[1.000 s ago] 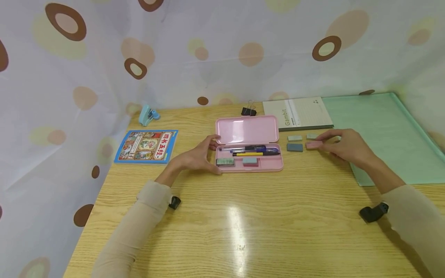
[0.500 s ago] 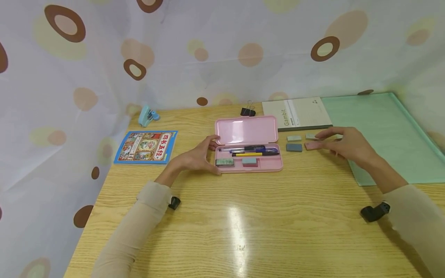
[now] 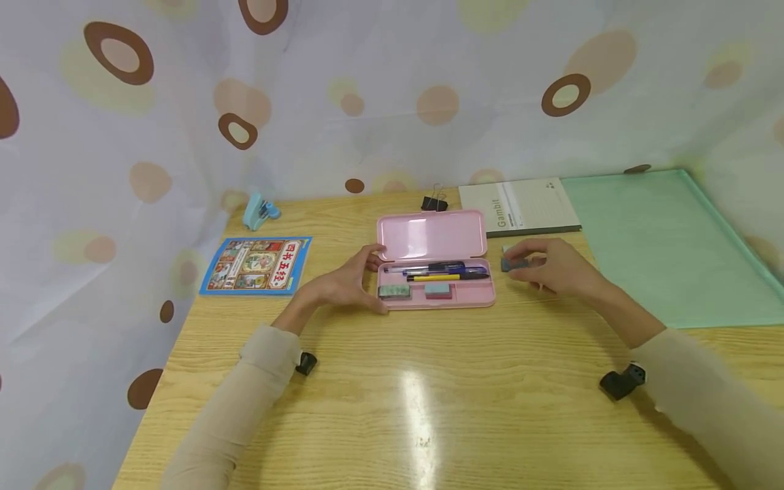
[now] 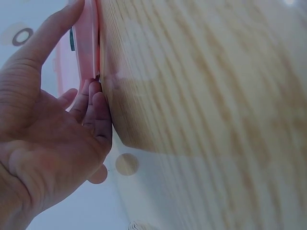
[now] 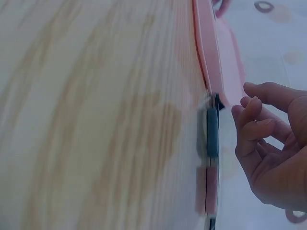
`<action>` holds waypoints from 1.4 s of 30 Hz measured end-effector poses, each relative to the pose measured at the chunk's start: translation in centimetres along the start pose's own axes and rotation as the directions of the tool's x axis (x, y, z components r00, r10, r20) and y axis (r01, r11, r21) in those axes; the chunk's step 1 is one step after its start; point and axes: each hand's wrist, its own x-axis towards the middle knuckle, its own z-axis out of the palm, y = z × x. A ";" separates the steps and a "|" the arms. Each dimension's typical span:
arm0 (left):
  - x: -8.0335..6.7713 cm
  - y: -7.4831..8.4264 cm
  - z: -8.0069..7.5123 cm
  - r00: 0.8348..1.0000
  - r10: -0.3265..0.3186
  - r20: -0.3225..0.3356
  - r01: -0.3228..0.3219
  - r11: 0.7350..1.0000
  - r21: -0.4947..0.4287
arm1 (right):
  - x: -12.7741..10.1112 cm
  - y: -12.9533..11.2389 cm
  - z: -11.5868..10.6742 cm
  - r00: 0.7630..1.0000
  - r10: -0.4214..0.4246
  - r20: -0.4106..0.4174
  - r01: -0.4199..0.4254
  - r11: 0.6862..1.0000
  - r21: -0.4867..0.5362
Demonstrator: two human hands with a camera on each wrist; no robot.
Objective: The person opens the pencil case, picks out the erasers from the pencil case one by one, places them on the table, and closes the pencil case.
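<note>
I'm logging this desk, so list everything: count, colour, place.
Case: one, pink, centre
Pens: three, black, blue, yellow, in case
Inner blocks: at least two, green, blue-pink, case front
Outer blocks: at least three, pale, blue, pink, right of case
Clip: one, black, behind case
Notebook: one, beige, back
Mat: one, green, right
Book: one, blue, left
Gadget: one, blue, back left
Table: one, brown, beneath
Backdrop: one, white, behind
Sleeves: two, beige, forearms
Cameras: two, black, wrists
Hands: two, bare, left at case, right over outer blocks

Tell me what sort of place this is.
Probably a study or writing desk, though I can't tell what room: a wooden table bears an open pink pencil case with pens inside, and a notebook.
</note>
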 end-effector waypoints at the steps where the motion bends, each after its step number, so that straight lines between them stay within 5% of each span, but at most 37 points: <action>1: 0.0 0.0 0.0 1.000 -0.001 -0.001 0.001 1.000 0.000 | 0.2 -0.3 0.5 1.000 -0.007 0.006 0.007 1.000 -0.006; 21: 0.0 -0.1 0.0 1.000 0.009 -0.001 -0.009 1.000 0.005 | 3.5 -5.2 8.0 0.979 -0.162 0.121 0.179 0.974 -0.139; 33: 0.3 -0.3 0.1 1.000 0.021 -0.005 -0.021 1.000 -0.005 | 3.7 -6.1 8.9 0.978 -0.191 0.087 0.205 0.957 -0.203; 42: 0.2 -0.1 0.0 1.000 0.019 -0.003 -0.019 1.000 -0.006 | 3.4 -5.8 8.4 0.988 -0.127 0.086 0.137 0.984 -0.113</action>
